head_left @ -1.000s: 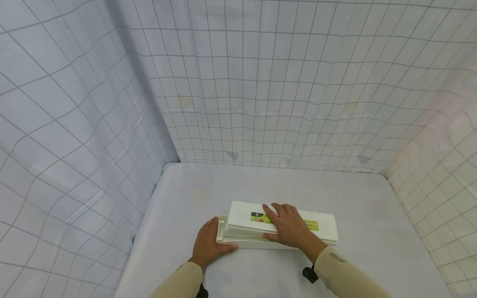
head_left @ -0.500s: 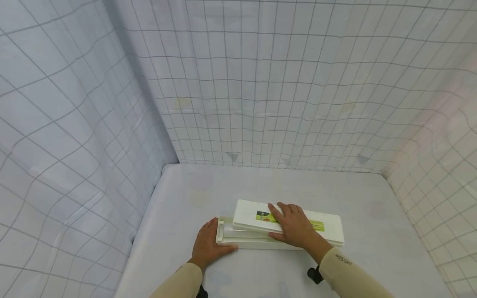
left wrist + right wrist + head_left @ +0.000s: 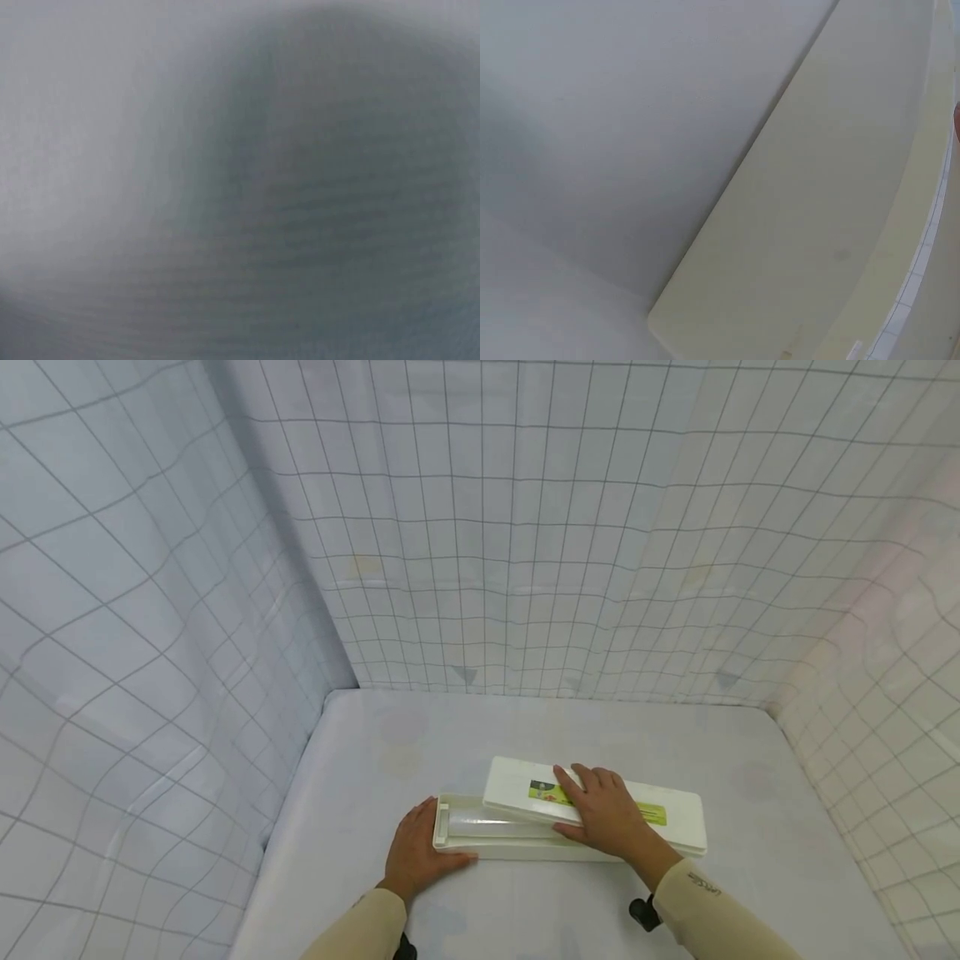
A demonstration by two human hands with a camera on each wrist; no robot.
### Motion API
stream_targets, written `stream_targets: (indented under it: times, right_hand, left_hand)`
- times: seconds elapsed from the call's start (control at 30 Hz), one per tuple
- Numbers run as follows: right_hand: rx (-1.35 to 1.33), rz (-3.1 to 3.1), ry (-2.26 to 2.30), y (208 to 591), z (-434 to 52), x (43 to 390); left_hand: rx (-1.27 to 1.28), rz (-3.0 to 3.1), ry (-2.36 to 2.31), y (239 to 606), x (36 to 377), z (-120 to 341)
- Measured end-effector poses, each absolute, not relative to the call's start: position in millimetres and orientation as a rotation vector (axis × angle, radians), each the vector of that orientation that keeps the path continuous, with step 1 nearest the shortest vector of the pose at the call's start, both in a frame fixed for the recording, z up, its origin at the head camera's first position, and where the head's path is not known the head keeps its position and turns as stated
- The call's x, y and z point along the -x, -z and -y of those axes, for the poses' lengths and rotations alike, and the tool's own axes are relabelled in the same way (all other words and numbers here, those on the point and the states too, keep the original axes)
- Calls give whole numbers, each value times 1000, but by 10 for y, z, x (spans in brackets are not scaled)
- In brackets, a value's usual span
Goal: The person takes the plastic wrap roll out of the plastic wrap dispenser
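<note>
A long white box base (image 3: 480,845) lies on the table near the front edge. Its white lid (image 3: 510,783), with a green and yellow label (image 3: 543,792), sits on top, shifted right so the base's left end is uncovered and shows a clear roll (image 3: 487,822). My right hand (image 3: 607,814) lies on the lid, fingers straight over the top and thumb at its near edge. My left hand (image 3: 420,852) rests on the table against the base's left end, thumb along the front side. The right wrist view shows only the cream lid (image 3: 817,225) close up. The left wrist view is a grey blur.
The white table (image 3: 525,727) is closed in by gridded white fabric walls at the left (image 3: 150,652), back (image 3: 562,568) and right (image 3: 885,710). Bare tabletop stretches behind the box and to its right.
My right hand has slid the lid to the right, uncovering more of the base's left end and the clear roll. My left hand and the base have stayed put.
</note>
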State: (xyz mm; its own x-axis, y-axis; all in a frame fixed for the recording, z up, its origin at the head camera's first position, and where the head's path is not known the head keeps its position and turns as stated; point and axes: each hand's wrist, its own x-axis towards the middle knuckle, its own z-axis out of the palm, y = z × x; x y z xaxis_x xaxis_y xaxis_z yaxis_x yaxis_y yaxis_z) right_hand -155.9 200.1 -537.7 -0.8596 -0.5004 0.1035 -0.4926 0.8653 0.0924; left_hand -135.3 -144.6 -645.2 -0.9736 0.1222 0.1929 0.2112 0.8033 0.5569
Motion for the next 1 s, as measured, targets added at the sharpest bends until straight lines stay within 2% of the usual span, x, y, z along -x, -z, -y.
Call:
stream_targets:
  times: [1.0]
  right_hand:
    - [-654, 2951, 31, 5349, -2276, 1651]
  left_hand:
    - [267, 2860, 923, 6403, 1355, 1452]
